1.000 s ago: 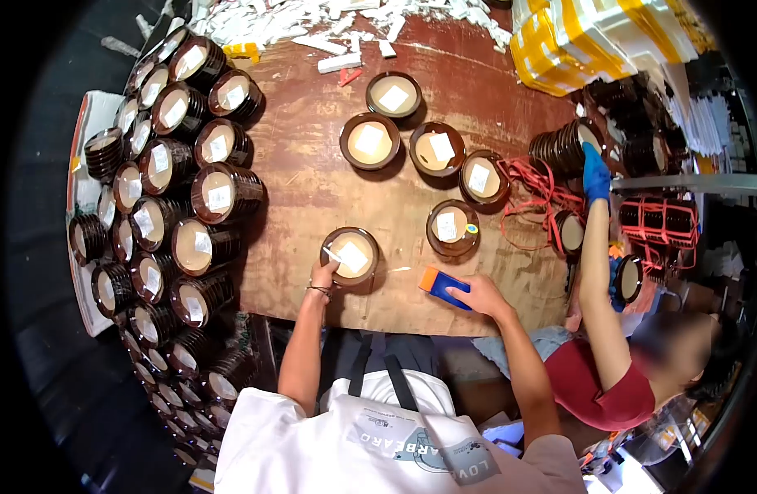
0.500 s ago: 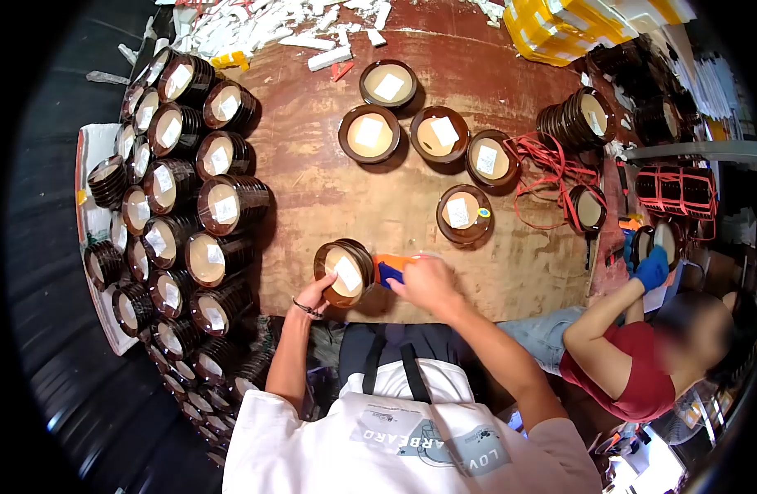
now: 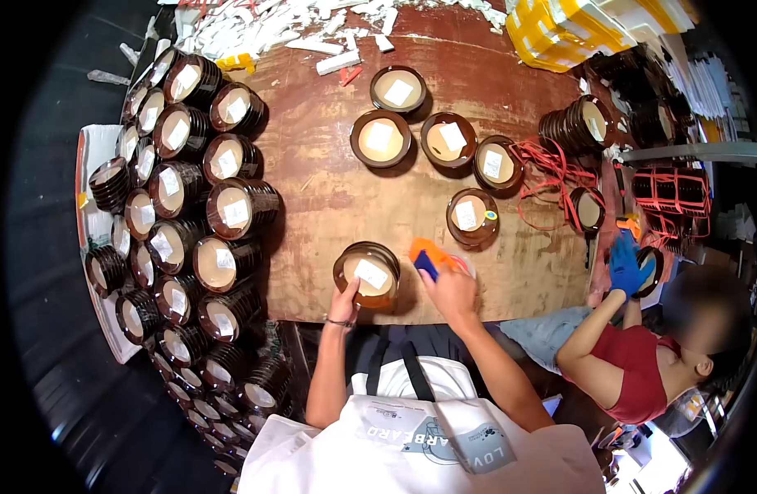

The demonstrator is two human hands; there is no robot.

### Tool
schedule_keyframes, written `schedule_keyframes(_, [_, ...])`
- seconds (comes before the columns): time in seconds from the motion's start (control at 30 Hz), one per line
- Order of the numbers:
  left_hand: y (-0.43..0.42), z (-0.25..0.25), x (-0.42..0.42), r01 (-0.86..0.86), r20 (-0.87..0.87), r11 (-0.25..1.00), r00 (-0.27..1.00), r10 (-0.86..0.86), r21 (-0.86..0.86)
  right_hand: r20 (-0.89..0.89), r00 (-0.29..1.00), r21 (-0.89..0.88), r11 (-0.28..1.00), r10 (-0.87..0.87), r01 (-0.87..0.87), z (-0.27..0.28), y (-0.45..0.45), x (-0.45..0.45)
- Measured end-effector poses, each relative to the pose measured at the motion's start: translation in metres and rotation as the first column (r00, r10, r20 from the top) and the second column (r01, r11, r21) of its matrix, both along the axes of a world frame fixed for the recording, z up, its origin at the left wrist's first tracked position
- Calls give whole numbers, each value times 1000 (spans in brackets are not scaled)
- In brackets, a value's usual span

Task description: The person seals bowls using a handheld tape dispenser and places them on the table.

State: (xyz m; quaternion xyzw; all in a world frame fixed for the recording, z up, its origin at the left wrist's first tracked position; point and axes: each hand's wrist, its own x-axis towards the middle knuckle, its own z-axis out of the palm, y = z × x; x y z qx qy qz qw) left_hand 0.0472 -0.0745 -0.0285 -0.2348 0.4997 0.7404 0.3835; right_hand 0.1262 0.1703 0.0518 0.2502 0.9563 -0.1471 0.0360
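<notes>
Left hand (image 3: 343, 305): pinching the near rim of a brown dish stack (image 3: 380, 288), thumb lying over its tan face, underside fingers hidden. Right hand (image 3: 454, 292): wrapping around an orange-and-blue tool (image 3: 426, 258), being held right of the stack, apart from it. Handling, as a judgement: best done by keeping the stack steady, the thumb off the working spot, and the tool square to the face.

Wooden table (image 3: 313, 206): extending ahead of both hands. Dish stacks (image 3: 268, 202), many: crowding left of the left-hand grip, dishes nesting inside one another, labels showing on many faces. Taped box (image 3: 551, 33): sitting far ahead and right of the grips, contents not showing. Loose dishes (image 3: 434, 146), five: resting ahead of the right hand, each bearing a white label. Label (image 3: 371, 272): lying on the held face, beside the left thumb.
</notes>
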Motion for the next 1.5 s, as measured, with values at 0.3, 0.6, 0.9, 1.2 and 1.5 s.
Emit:
schedule_keyframes(0.3, [32,-80,42,-276,86,946,952,293,-169,101,955,-217,931,-279,295,2,-12,42])
schedule_keyframes(0.6, [15,10,-47,-185,-655,650,432,-620,-737,10,788,-326,743,-616,585,-61,-68,53])
schedule_keyframes(0.9, [12,-96,-71,427,-393,845,752,-530,-322,-255,593,-267,645,-764,716,-103,-116,-33])
schedule_keyframes(1.2, [6,-73,-20,56,-446,952,874,-192,-299,-425,852,-300,935,-307,187,-85,-44,-39])
schedule_keyframes(1.5, [18,127,-109,619,-511,753,732,-450,224,-386,922,-590,761,27,-269,77,-22,0])
